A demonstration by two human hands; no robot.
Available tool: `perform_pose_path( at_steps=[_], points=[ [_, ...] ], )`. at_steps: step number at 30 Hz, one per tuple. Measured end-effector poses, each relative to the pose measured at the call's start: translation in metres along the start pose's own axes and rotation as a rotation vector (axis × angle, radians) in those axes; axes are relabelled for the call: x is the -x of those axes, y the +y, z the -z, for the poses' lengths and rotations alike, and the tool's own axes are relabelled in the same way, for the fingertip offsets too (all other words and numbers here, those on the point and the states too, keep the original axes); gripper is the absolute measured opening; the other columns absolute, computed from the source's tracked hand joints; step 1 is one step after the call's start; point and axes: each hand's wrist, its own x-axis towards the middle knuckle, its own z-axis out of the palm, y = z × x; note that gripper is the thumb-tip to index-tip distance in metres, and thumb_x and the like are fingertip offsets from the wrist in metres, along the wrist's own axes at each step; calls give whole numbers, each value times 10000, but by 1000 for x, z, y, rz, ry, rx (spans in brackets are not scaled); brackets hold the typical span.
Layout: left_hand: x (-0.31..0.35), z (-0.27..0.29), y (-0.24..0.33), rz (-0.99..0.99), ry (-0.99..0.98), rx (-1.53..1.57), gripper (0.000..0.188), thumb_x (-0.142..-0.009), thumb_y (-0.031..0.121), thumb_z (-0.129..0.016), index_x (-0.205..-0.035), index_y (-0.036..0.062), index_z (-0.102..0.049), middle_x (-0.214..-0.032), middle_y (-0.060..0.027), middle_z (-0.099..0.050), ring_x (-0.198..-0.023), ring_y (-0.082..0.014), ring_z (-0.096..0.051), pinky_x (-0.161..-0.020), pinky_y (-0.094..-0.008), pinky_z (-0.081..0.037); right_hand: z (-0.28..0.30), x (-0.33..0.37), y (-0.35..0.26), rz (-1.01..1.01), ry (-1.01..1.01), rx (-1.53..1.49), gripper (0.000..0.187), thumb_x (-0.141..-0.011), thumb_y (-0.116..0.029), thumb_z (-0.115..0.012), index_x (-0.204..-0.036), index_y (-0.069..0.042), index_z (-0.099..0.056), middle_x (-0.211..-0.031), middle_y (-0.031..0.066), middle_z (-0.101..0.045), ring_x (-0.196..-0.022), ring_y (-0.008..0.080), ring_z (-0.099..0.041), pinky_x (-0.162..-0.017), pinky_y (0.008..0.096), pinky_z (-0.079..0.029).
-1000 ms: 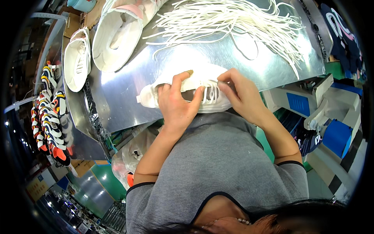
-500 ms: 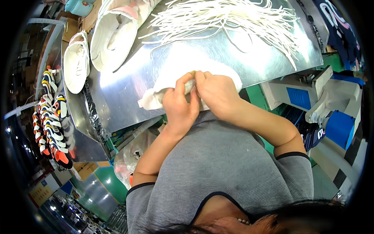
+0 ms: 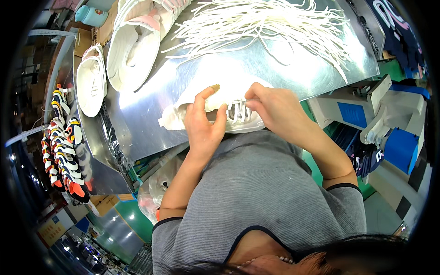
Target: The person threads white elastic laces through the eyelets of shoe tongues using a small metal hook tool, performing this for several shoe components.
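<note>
A white shoe (image 3: 176,115) lies on its side near the table's front edge, its opening toward the left and its laced part toward the right. My left hand (image 3: 201,123) grips the shoe at its opening, thumb and forefinger on either side of the tongue area; a yellowish covering shows on one fingertip. My right hand (image 3: 277,110) is closed in a pinch at the white shoelace (image 3: 238,112), which runs in several rows across the shoe. The lace end between those fingertips is too small to make out clearly.
A heap of white laces (image 3: 261,27) covers the back of the metal table (image 3: 137,133). More white shoes (image 3: 91,85) stand at the left, near a light blue container (image 3: 91,16). Multicoloured shoe parts (image 3: 64,142) hang beyond the left edge; a grey-white machine (image 3: 353,112) stands at right.
My hands have parted: the right has moved right along the shoe to the lace rows, while the left stays at the opening. The laced part now shows between them.
</note>
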Motion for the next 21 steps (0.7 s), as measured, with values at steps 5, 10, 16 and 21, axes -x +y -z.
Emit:
perform_pose_path(
  at_steps=[5,10,16,21],
  points=[
    [-1,-1,0,34,-21,7,405,-836,43,-704,-1219,22,-574,-1188,-125,-684,-1003,-299,-639,-884,-383,-490,-4,-3,4,0,-15,2,130,-966,-164,-605,-969,-39,-566,-711,130,-649,-677,342,-645,-598,442,-472],
    [-1,-1,-1,12,-17,87,392,-843,17,-692,-1209,-8,-555,-1172,-176,-686,-1042,-333,-676,-888,-393,-516,5,-4,2,-109,-73,-135,106,-953,-118,-616,-979,-16,-601,-786,152,-674,-708,350,-660,-634,389,-494],
    [-1,-1,-1,42,-35,121,386,-845,2,-684,-1209,-14,-555,-1145,-186,-693,-1010,-334,-688,-867,-394,-523,-2,-5,4,-27,-19,-80,145,-964,-167,-604,-950,-28,-565,-719,150,-647,-690,357,-658,-614,435,-501],
    [4,-5,3,-65,-33,-23,394,-840,-33,-662,-1223,-10,-574,-1068,-191,-702,-875,-305,-692,-733,-376,-520,-25,1,1,75,65,231,147,-865,-112,-647,-921,-24,-544,-737,129,-634,-662,330,-664,-589,399,-521]
  ],
)
